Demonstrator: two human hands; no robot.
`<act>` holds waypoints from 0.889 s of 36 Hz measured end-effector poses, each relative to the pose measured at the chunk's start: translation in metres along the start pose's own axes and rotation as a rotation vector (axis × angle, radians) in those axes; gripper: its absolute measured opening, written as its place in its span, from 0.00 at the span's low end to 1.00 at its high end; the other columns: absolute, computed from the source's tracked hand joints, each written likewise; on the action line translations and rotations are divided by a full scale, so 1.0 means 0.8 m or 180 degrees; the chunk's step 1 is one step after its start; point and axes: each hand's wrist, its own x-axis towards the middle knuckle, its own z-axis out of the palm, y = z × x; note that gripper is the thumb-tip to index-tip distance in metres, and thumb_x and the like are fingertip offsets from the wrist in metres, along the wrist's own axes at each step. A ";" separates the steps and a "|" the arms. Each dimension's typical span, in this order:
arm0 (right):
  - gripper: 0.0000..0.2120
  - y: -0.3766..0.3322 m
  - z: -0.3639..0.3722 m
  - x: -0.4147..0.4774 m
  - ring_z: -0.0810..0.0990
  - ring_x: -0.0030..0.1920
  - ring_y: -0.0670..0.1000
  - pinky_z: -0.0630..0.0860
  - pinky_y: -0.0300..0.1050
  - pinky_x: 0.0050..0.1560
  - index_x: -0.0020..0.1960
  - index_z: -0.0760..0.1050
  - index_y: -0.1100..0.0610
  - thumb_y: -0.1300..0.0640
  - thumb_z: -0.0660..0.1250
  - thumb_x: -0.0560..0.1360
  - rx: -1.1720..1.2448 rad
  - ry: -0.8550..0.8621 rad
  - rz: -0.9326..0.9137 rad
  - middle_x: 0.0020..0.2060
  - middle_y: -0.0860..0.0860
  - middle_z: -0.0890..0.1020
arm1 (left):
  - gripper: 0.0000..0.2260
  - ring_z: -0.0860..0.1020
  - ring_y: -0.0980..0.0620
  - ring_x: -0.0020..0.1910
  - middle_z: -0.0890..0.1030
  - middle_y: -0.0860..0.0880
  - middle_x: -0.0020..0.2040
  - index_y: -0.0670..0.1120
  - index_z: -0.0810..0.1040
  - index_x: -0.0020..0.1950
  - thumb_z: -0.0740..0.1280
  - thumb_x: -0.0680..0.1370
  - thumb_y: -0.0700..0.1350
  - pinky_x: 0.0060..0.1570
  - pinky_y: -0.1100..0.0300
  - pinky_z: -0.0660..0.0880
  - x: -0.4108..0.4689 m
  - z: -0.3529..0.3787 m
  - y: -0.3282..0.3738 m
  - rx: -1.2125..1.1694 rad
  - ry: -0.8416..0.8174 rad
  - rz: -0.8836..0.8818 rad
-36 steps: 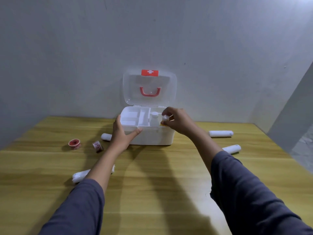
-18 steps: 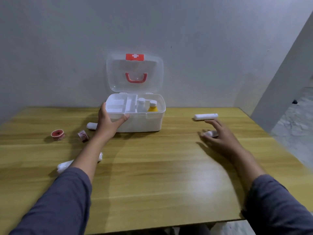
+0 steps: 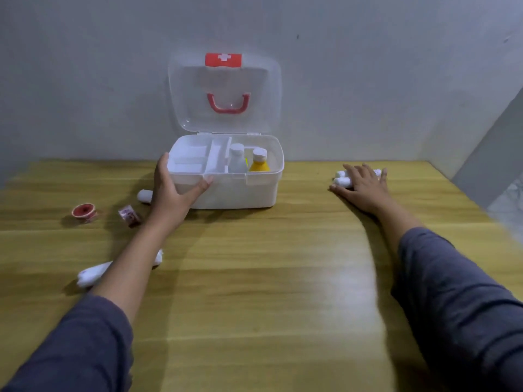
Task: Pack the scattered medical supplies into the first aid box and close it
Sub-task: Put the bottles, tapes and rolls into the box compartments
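Observation:
The white first aid box (image 3: 240, 193) stands at the back of the table, its clear lid (image 3: 226, 80) upright. A white bottle (image 3: 236, 159) and a yellow bottle (image 3: 259, 162) stand in its right compartment. My left hand (image 3: 172, 190) grips the box's front left corner. My right hand (image 3: 365, 185) lies palm down, fingers spread, on two white gauze rolls (image 3: 342, 181) to the right of the box. Left of the box lie a white roll (image 3: 144, 196), a small wrapped packet (image 3: 129, 215) and a red tape roll (image 3: 84, 212). Another white roll (image 3: 90, 274) lies partly under my left forearm.
The wooden table (image 3: 254, 278) meets a grey wall behind the box. Its right edge (image 3: 475, 199) runs close to my right hand, with floor beyond it.
My right hand left the box, swung out to the right and came down on the two white rolls, which now lie side by side. The left hand has stayed on the box.

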 end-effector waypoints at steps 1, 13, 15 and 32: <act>0.31 -0.003 0.000 0.006 0.58 0.73 0.55 0.42 0.64 0.72 0.71 0.61 0.51 0.36 0.58 0.73 -0.0011 0.0014 -0.0007 0.69 0.57 0.67 | 0.42 0.59 0.50 0.74 0.59 0.47 0.75 0.47 0.51 0.76 0.72 0.70 0.54 0.73 0.50 0.60 0.000 0.001 -0.001 0.0001 0.0025 0.0006; 0.25 -0.063 0.009 -0.024 0.74 0.58 0.58 0.64 0.52 0.59 0.57 0.73 0.53 0.35 0.59 0.72 -0.0535 0.0567 -0.0348 0.54 0.56 0.79 | 0.40 0.60 0.54 0.71 0.59 0.48 0.74 0.46 0.52 0.75 0.72 0.71 0.51 0.65 0.63 0.58 -0.002 0.003 0.006 0.0013 0.0041 0.0056; 0.24 -0.073 0.006 -0.034 0.74 0.58 0.57 0.66 0.52 0.56 0.56 0.73 0.53 0.36 0.59 0.72 -0.0523 0.0492 -0.0407 0.54 0.55 0.79 | 0.40 0.60 0.57 0.68 0.60 0.48 0.74 0.46 0.52 0.75 0.72 0.71 0.51 0.66 0.63 0.59 -0.003 0.001 0.010 -0.0007 0.0006 0.0045; 0.09 -0.242 -0.140 -0.039 0.75 0.32 0.48 0.75 0.51 0.40 0.51 0.66 0.57 0.51 0.60 0.78 0.3364 0.0941 -0.0790 0.34 0.50 0.74 | 0.38 0.69 0.53 0.65 0.69 0.51 0.66 0.47 0.61 0.72 0.76 0.67 0.50 0.61 0.58 0.68 0.004 -0.004 0.018 -0.0219 0.0001 -0.0008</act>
